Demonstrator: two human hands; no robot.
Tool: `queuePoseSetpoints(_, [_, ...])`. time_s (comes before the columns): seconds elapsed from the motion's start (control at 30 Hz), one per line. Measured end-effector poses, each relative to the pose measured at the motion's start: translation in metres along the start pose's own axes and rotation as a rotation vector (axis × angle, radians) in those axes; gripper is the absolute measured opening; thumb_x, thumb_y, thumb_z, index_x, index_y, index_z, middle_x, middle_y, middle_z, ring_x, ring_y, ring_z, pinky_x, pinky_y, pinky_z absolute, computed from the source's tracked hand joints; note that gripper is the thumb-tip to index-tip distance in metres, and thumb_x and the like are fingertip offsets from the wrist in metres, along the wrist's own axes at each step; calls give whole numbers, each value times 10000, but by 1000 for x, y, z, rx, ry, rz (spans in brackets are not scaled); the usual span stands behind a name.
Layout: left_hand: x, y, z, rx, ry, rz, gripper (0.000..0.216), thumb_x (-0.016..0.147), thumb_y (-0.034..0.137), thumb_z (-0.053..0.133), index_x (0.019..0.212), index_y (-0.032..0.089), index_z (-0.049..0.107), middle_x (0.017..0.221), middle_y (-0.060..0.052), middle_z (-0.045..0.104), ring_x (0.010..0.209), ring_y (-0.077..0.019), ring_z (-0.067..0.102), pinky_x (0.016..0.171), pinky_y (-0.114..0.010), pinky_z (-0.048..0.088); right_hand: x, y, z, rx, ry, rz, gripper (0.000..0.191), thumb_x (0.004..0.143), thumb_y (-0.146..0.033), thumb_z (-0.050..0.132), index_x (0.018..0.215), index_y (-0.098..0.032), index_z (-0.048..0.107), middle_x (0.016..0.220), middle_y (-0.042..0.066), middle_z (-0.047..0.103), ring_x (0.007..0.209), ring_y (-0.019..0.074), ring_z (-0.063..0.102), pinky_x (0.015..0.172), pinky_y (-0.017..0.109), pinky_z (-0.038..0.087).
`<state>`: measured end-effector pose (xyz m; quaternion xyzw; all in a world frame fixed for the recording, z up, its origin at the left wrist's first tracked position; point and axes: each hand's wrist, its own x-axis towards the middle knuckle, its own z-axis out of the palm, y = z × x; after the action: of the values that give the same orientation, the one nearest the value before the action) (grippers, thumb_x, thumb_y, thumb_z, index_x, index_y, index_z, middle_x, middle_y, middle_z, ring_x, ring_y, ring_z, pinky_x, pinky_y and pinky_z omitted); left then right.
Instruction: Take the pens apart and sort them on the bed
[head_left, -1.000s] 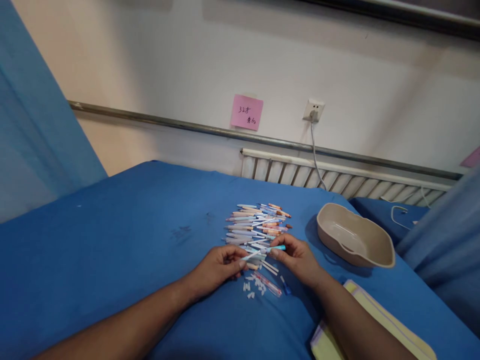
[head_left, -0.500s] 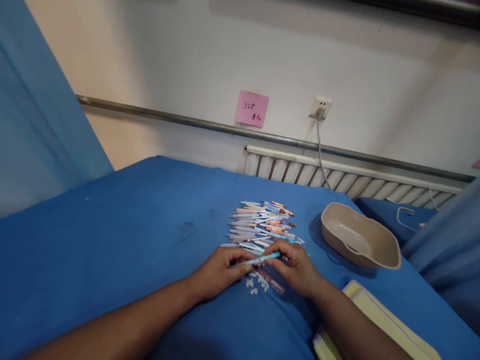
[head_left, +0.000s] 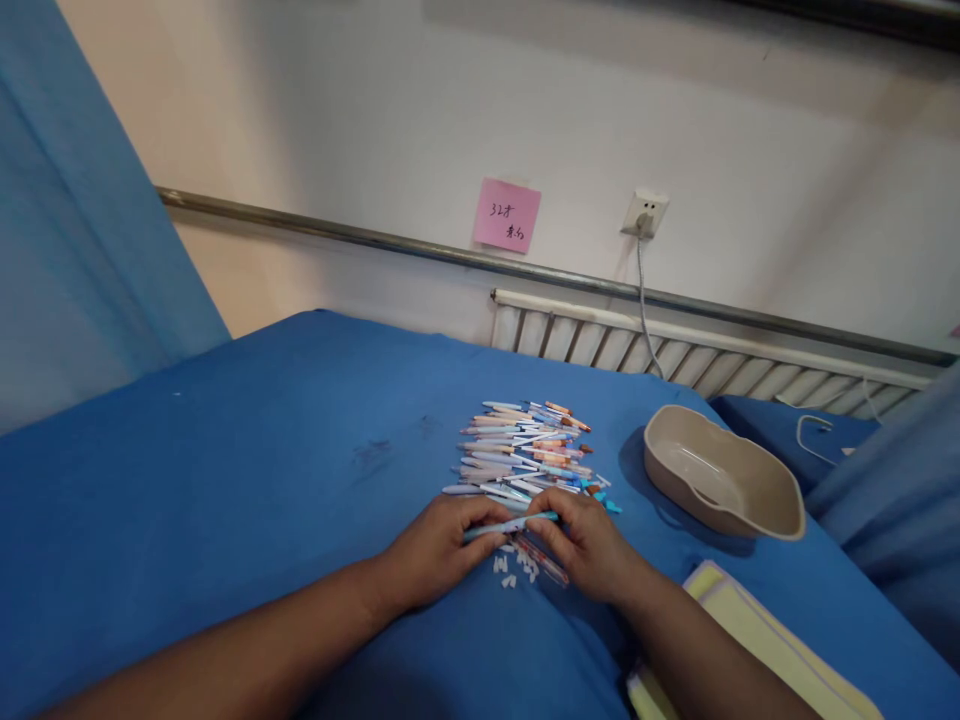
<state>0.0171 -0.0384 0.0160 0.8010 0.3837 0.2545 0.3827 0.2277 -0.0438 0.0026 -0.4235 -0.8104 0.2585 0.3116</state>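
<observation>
A light-blue pen [head_left: 517, 524] lies level between my two hands. My left hand [head_left: 444, 545] is closed on its left part, thumb and fingers pinching it. My right hand [head_left: 589, 540] pinches the other part, where the pen has a teal end. Just beyond my fingers lies a stack of pens and pen parts [head_left: 517, 450], in pale blue, beige, white and orange. Small white pieces [head_left: 508, 580] are scattered on the cloth below the pen. A clear-and-red pen tube [head_left: 544, 562] lies partly under my right hand.
A beige plastic basin [head_left: 720, 475] stands right of the pens on the blue cloth [head_left: 285, 480]. At the lower right is a folded yellow cloth [head_left: 772, 640]. Behind the bed are a radiator [head_left: 585, 340], a metal rail [head_left: 360, 236] and a plugged socket [head_left: 643, 214].
My right hand has shifted and turned slightly on the pen, whose teal end shows less. More of the teal and brown pieces beside the stack show. The view has moved a little.
</observation>
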Motion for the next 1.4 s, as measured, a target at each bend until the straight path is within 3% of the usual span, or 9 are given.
queuePoseSetpoints(0.2, [-1, -3, 5, -2, 10, 2, 179, 825, 253, 530, 963, 199, 631, 872, 0, 673, 811, -145, 600, 749, -226, 434, -2, -5, 5, 21, -33, -66, 152, 835, -225, 549, 987, -218, 545, 863, 12, 622, 771, 142, 559, 680, 245, 402])
queuePoseSetpoints(0.4, [-2, -5, 9, -107, 10, -25, 149, 809, 238, 544, 950, 197, 567, 866, -1, 661, 810, -145, 612, 742, -233, 458, -2, -7, 4, -27, -47, -136, 76, 866, -227, 514, 907, -214, 576, 833, 18, 608, 780, 139, 553, 688, 241, 393])
queuePoseSetpoints(0.6, [-4, -1, 6, -13, 18, -1, 220, 822, 279, 547, 1030, 218, 584, 965, -33, 668, 896, -185, 608, 809, -269, 448, -3, -9, 6, -91, -138, -71, 131, 901, -269, 440, 889, -217, 559, 811, 20, 618, 768, 153, 560, 682, 255, 385])
queuePoseSetpoints(0.73, [-3, 0, 5, -23, 27, -18, 256, 816, 271, 559, 1067, 224, 572, 985, -27, 675, 917, -183, 615, 819, -269, 446, -5, -9, 7, -16, -76, -45, 184, 841, -246, 533, 1018, -215, 487, 904, 28, 605, 806, 158, 551, 689, 253, 393])
queuePoseSetpoints(0.87, [-4, 0, 5, -13, 32, -19, 273, 809, 287, 570, 1074, 222, 564, 962, -22, 680, 896, -179, 624, 803, -262, 453, -5, -9, 6, -42, -75, -109, 51, 863, -221, 500, 906, -207, 524, 863, 25, 577, 806, 150, 532, 706, 255, 388])
queuePoseSetpoints(0.97, [-6, -1, 6, 14, 19, -2, 286, 819, 289, 559, 1099, 228, 552, 997, -28, 675, 926, -185, 617, 817, -264, 445, -3, -8, 6, -104, -117, -112, 143, 902, -275, 442, 840, -206, 551, 802, 25, 577, 782, 156, 531, 701, 266, 383])
queuePoseSetpoints(1.13, [-6, -4, 7, 53, 35, 10, 302, 827, 295, 551, 1125, 246, 540, 988, -20, 680, 895, -188, 622, 799, -264, 443, -4, -8, 9, -14, -78, -17, 159, 857, -303, 525, 989, -215, 508, 860, 21, 606, 776, 156, 549, 682, 260, 396])
queuePoseSetpoints(1.3, [-6, -3, 4, 20, 82, -14, 390, 784, 343, 604, 1151, 234, 529, 1002, -32, 669, 896, -191, 609, 793, -267, 444, -5, -11, 8, 7, -43, -65, 43, 870, -230, 482, 870, -215, 522, 818, 7, 581, 765, 144, 537, 687, 256, 388])
queuePoseSetpoints(1.4, [-3, -2, -1, -81, 55, -105, 330, 818, 442, 528, 1018, 187, 592, 862, -30, 673, 717, -153, 609, 652, -231, 459, -5, -11, 6, -19, -6, -62, 55, 875, -249, 477, 882, -214, 519, 804, 10, 574, 745, 146, 533, 678, 261, 387])
